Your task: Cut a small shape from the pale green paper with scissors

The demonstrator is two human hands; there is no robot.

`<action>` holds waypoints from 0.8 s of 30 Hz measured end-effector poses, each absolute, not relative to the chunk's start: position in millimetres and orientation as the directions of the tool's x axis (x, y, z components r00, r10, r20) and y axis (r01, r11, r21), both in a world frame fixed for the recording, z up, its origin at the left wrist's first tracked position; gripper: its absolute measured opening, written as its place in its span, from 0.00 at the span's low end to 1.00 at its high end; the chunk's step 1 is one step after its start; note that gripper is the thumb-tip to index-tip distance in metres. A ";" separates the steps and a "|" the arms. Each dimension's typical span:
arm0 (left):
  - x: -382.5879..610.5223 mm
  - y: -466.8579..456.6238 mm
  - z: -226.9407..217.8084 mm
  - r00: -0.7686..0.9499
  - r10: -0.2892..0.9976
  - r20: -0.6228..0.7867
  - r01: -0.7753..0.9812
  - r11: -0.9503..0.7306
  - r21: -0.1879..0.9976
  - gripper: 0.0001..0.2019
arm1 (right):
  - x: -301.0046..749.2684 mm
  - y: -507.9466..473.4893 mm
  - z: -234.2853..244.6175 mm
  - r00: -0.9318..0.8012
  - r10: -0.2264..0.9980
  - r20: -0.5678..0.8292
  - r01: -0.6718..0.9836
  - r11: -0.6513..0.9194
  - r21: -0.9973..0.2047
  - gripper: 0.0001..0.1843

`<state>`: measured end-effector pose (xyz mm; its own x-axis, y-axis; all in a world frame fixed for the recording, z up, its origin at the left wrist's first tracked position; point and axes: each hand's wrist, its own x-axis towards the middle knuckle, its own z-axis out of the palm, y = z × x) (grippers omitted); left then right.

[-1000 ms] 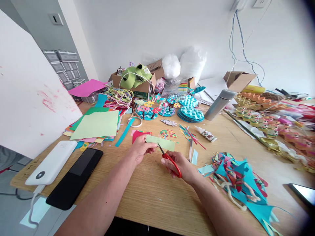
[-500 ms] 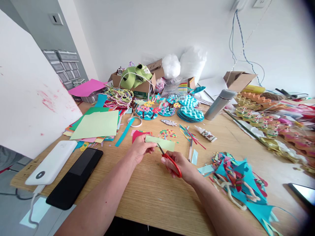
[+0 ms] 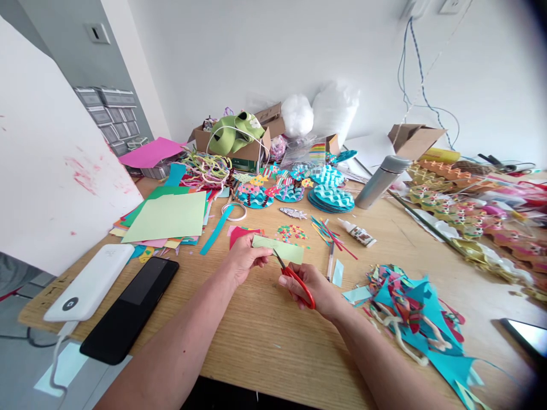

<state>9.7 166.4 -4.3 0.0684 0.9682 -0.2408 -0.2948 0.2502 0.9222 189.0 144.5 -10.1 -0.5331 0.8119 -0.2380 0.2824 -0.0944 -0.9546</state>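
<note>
My left hand (image 3: 245, 257) pinches the left end of a light green paper strip (image 3: 282, 249) and holds it just above the wooden table (image 3: 265, 336). My right hand (image 3: 314, 287) grips red-handled scissors (image 3: 294, 277). The blades point up and left into the lower edge of the strip. A red paper piece (image 3: 240, 234) lies just behind my left hand.
A stack of coloured paper sheets (image 3: 168, 219) lies at the left, with a black phone (image 3: 130, 307) and a white power bank (image 3: 89, 282) nearer the front edge. Teal paper scraps (image 3: 421, 319) pile at the right. A glue bottle (image 3: 356, 232), a steel flask (image 3: 380, 181) and cardboard boxes (image 3: 239, 149) stand farther back.
</note>
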 end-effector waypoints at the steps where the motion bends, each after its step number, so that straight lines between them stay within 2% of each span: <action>1: 9.7 166.3 -4.4 0.069 0.968 -0.241 -0.293 0.250 0.923 0.13 | 189.3 144.6 -10.4 -0.533 0.812 -0.237 0.285 -0.092 -0.954 0.24; 24: 10.7 164.4 -0.3 0.056 0.974 -0.218 -0.252 0.225 0.941 0.14 | 188.3 141.8 -2.1 -0.519 0.826 -0.220 0.343 -0.035 -0.939 0.26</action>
